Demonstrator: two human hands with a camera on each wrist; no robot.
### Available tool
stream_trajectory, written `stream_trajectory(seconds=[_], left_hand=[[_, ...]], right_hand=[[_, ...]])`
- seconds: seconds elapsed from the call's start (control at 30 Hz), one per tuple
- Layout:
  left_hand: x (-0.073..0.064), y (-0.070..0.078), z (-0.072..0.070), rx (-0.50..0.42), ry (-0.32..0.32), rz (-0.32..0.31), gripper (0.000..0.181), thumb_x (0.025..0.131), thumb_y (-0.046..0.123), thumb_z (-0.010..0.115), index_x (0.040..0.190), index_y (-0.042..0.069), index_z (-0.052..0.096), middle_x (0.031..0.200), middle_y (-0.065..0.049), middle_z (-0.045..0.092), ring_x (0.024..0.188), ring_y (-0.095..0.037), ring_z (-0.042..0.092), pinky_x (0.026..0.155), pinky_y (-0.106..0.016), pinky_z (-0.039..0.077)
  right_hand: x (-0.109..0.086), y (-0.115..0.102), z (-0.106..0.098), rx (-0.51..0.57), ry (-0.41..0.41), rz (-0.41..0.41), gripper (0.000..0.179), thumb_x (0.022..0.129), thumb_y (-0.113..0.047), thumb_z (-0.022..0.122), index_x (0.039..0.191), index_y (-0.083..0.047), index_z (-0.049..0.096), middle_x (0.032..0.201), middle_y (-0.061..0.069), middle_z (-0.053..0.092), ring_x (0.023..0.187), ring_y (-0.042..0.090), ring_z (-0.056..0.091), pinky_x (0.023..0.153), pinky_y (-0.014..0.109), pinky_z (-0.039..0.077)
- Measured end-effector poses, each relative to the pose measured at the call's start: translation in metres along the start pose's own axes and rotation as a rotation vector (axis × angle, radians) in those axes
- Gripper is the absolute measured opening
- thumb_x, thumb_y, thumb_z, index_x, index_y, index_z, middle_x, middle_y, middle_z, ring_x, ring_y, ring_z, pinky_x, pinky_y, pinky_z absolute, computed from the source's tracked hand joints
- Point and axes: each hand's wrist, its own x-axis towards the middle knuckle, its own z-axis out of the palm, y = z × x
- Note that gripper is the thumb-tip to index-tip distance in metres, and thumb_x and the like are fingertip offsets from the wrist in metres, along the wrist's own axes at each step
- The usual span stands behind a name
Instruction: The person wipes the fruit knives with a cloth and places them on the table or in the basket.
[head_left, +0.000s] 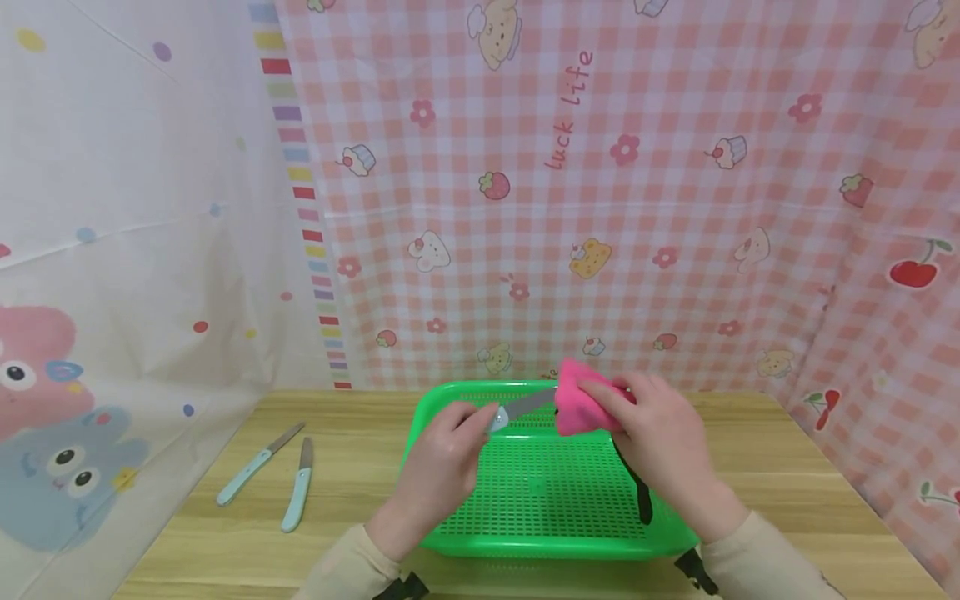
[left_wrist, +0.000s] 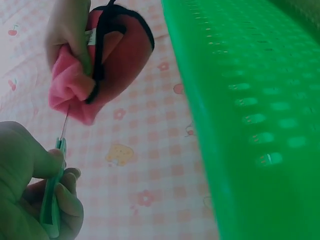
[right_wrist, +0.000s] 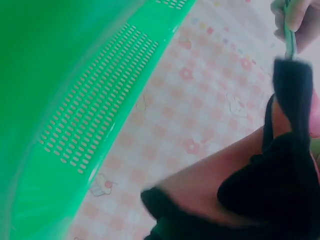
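Left hand (head_left: 442, 457) grips knife (head_left: 525, 406) by handle, above green basket (head_left: 555, 547) | right hand (head_left: 663, 429) pinches pink cloth (head_left: 574, 406) around blade's right part | knife seems light, stiff, sharp; best hold is handle | cloth looks soft, foldable

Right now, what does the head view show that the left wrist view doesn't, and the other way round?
Only the head view shows the two loose knives lying left of the green basket, and the spotted white sheet.

Only the left wrist view shows most of the handle of the held knife, and a small pale patch by the pink cloth.

Both show the left hand gripping that knife, the right hand holding the pink cloth, the green basket and the checked backdrop.
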Motion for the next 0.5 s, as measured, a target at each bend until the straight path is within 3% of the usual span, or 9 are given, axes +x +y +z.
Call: stream_trajectory(seconds=[0.27, 0.5], left_hand=[[0.003, 0.000, -0.005, -0.009, -0.005, -0.069, 0.040, 0.074, -0.016, 0.075, 0.112, -0.004, 0.069, 0.090, -0.012, 0.062, 0.081, -0.022, 0.060, 0.069, -0.028, 0.056], [0.004, -0.001, -0.006, 0.021, -0.010, -0.087, 0.037, 0.077, -0.012, 0.074, 0.112, -0.003, 0.069, 0.091, -0.010, 0.062, 0.081, -0.021, 0.059, 0.067, -0.029, 0.054]], right_hand=[[-0.006, 0.006, -0.012, 0.035, 0.023, 0.063, 0.056, 0.065, 0.005, 0.078, 0.119, -0.012, 0.071, 0.092, 0.013, 0.061, 0.072, 0.030, 0.057, 0.052, 0.042, 0.048], [-0.002, -0.005, -0.019, 0.067, 0.033, 0.038, 0.058, 0.066, 0.001, 0.076, 0.121, -0.015, 0.070, 0.096, 0.012, 0.061, 0.076, 0.026, 0.057, 0.051, 0.038, 0.049]])
